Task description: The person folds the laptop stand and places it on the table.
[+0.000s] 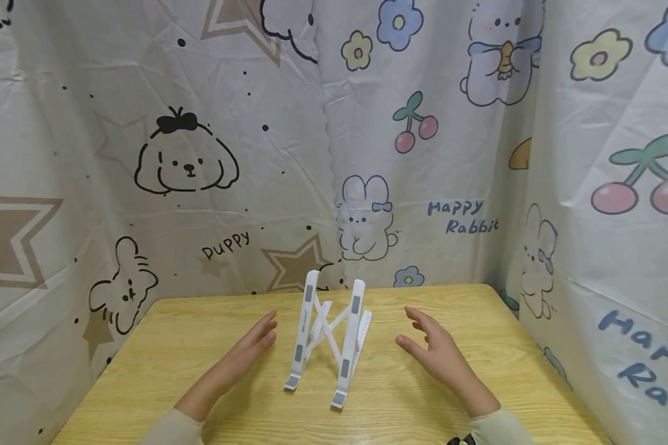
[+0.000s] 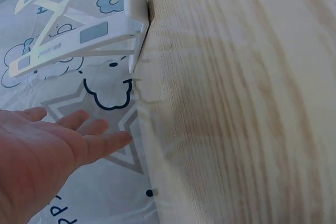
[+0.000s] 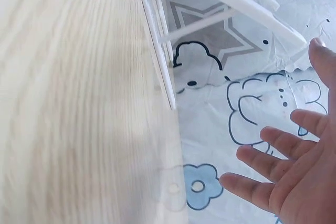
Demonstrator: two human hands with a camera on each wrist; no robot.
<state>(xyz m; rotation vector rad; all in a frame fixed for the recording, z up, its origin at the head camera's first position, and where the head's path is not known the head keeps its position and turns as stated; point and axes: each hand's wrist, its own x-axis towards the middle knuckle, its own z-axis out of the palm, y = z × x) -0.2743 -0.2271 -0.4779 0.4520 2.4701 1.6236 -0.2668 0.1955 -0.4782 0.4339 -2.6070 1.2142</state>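
Nearest the camera, the cuffs of two pale beige fabric sleeves (image 1: 172, 429) are seen at the lower edge of the head view, and a dark wristband (image 1: 461, 440) is partly shown by the right one. On the yellow wood-grain table (image 1: 412, 405), an opened white folding stand with slim slanted rails, crossed braces and grey rectangular pads (image 1: 349, 340) is stood between the hands, touched by neither. The step in hand is judged to be the readying of a two-handed hold, no grip being made yet. For the next move, both palms would seemingly need to be brought inward evenly until the outer rails are met; light pressure is advised, since the braces look hinged and might fold.

The left hand (image 1: 250, 346) and the right hand (image 1: 432, 348) are held above the table with palms turned inward, the forearms being angled in from below. In the right hand, the fingers are straightened and spread, with the thumb held apart; in the left, they are extended with slight gaps. Nothing is pinched.
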